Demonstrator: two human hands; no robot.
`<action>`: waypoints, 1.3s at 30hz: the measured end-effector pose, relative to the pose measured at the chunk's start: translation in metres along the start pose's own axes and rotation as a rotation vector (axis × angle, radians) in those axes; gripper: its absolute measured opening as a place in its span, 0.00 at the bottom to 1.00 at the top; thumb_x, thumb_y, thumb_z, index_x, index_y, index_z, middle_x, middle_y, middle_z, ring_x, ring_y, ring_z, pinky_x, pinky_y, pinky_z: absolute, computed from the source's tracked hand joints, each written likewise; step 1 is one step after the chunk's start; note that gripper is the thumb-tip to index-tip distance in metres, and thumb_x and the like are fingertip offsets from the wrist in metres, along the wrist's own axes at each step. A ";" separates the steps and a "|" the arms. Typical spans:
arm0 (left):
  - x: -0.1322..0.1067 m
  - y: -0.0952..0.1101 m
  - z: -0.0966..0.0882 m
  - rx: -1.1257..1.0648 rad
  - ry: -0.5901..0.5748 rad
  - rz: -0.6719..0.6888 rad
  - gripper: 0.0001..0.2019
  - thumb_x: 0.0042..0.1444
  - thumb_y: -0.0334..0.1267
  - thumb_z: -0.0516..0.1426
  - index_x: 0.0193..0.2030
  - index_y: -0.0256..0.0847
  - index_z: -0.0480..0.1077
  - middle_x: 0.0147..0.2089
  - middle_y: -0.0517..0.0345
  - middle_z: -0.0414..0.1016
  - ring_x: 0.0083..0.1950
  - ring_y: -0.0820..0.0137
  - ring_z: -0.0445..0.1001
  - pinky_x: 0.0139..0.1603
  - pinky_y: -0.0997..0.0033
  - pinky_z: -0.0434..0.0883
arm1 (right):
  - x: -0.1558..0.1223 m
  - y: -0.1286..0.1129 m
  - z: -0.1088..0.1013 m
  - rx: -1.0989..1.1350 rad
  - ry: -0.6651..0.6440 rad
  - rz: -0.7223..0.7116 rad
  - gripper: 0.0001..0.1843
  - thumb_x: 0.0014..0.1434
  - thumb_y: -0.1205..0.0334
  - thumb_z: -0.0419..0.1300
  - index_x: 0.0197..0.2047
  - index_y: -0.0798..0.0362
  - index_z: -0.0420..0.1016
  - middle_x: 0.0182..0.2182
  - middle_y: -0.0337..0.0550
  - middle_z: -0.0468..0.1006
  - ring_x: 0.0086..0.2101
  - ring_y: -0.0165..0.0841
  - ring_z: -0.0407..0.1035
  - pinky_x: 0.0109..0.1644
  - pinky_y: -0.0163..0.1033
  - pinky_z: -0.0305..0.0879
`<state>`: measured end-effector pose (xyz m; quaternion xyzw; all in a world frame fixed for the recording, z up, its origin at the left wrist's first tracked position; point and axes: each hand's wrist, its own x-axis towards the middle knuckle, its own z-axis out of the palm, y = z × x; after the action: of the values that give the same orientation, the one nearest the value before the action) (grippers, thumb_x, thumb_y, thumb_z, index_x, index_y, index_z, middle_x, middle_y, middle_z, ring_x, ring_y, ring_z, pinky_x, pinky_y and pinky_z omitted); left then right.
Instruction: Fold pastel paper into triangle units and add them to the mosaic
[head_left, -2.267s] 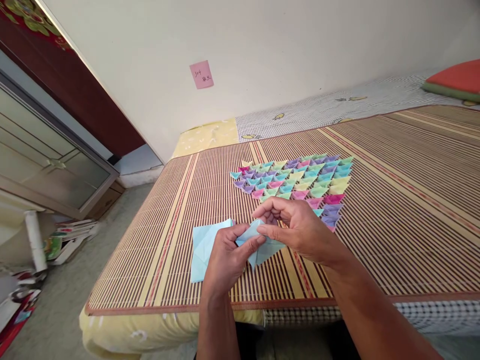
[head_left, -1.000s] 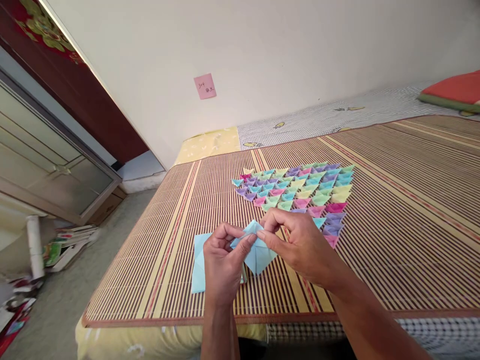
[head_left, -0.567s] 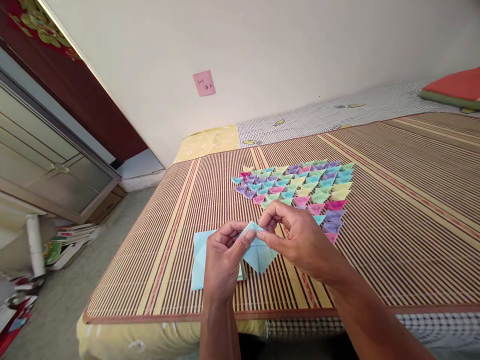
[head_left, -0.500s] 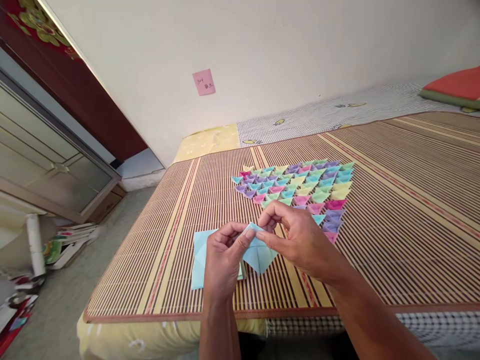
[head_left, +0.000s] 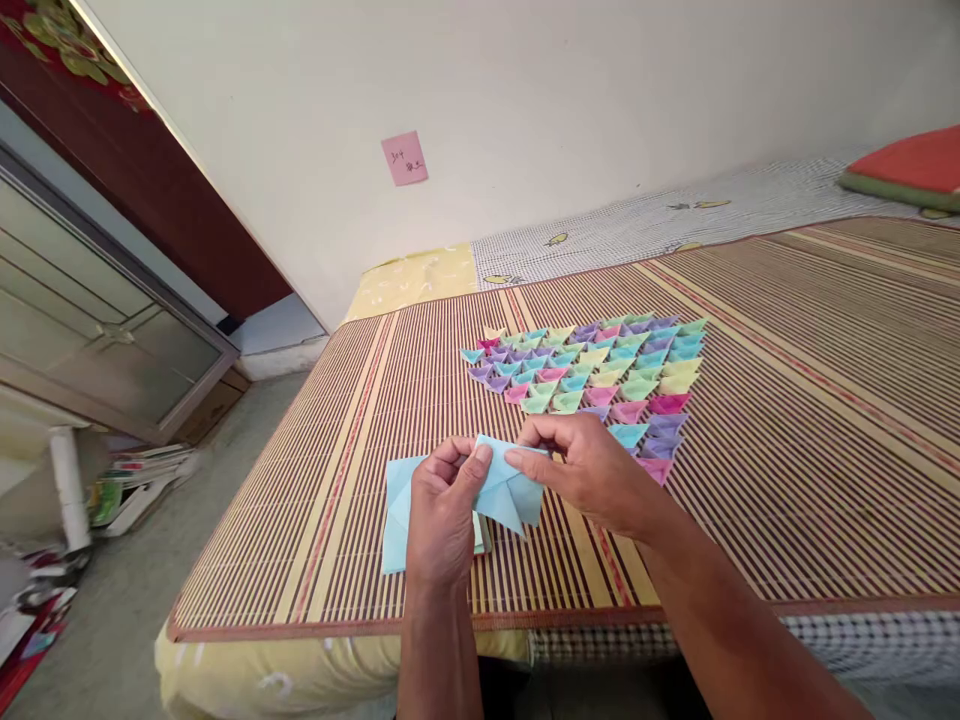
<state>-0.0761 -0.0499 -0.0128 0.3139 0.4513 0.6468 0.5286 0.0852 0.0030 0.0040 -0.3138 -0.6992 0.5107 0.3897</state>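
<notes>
A light-blue folded paper (head_left: 504, 487) is held up between both hands, above the striped bamboo mat (head_left: 330, 590). My left hand (head_left: 446, 510) pinches its left end, thumb in front. At the upper right edge, my right hand (head_left: 577, 462) grips it between thumb and fingers. Two creased flaps hang below the thumbs. Under and beside my left hand lies more light-blue paper (head_left: 396, 530), partly covered by that hand. Just beyond my right hand, rows of small folded paper boats (head_left: 592, 365) in several colours cover part of the mat; my right hand hides some.
The bed's front edge (head_left: 337, 660) runs along the bottom. A pink note (head_left: 405, 158) sticks to the wall behind. On the far right lies a red and green folded cloth (head_left: 911, 165). Papers and books (head_left: 142, 485) are piled on the floor at left.
The light-blue paper has changed from a pointed, diamond-like shape to a wider one with a straight top edge and two hanging flaps. Both hands still hold it.
</notes>
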 end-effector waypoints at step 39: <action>0.004 -0.015 0.016 -0.008 0.108 0.126 0.15 0.45 0.44 0.74 0.27 0.37 0.78 0.24 0.58 0.78 0.26 0.76 0.69 0.33 0.78 0.67 | 0.009 0.011 0.006 0.342 0.284 0.036 0.15 0.58 0.51 0.68 0.27 0.51 0.75 0.26 0.36 0.74 0.29 0.31 0.67 0.37 0.38 0.67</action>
<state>-0.0574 -0.0414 -0.0204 0.3043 0.4559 0.6964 0.4632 0.0761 0.0112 -0.0051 -0.3242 -0.5346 0.5794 0.5228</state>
